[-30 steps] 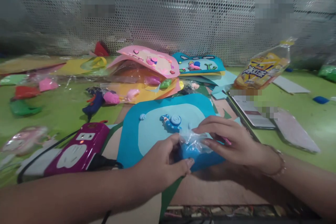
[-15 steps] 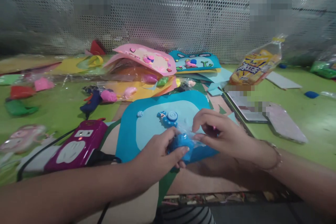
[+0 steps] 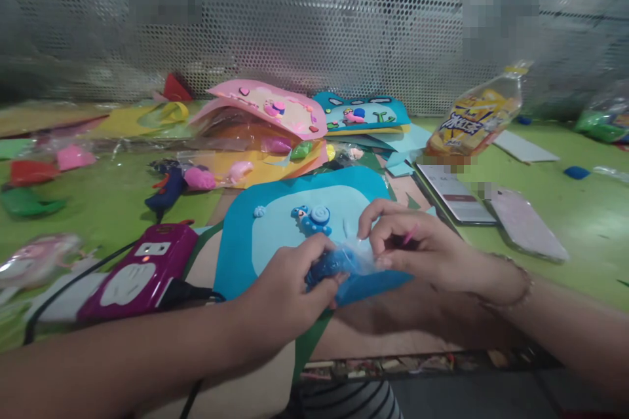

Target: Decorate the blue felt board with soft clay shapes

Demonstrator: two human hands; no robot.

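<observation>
A clear plastic bag of blue clay (image 3: 335,262) is in my left hand (image 3: 295,275), the fingers wrapped round its lower part. With thumb and fingertips pinched, my right hand (image 3: 417,242) grips the bag's loose clear end. A thin pink stick (image 3: 411,233) pokes out between the right fingers; its far end is hidden. Below the hands and bag lies a blue card (image 3: 234,236) with a paler blue panel. On it are a blue clay snail (image 3: 314,217) with a spiral shell and a small pale blue clay piece (image 3: 259,211).
A purple power strip (image 3: 142,268) with black cables lies left of the card. A hot glue gun (image 3: 167,191) and bagged pink clay (image 3: 200,178) are behind it. Decorated pink (image 3: 265,105) and blue cards stand at the back. Phone (image 3: 457,196), pink case (image 3: 531,226) and bottle (image 3: 476,114) are right.
The bag and its blue clay have tilted over toward the left palm. My right hand has turned slightly, and the pink stick shows more now. The whole view has shifted a little.
</observation>
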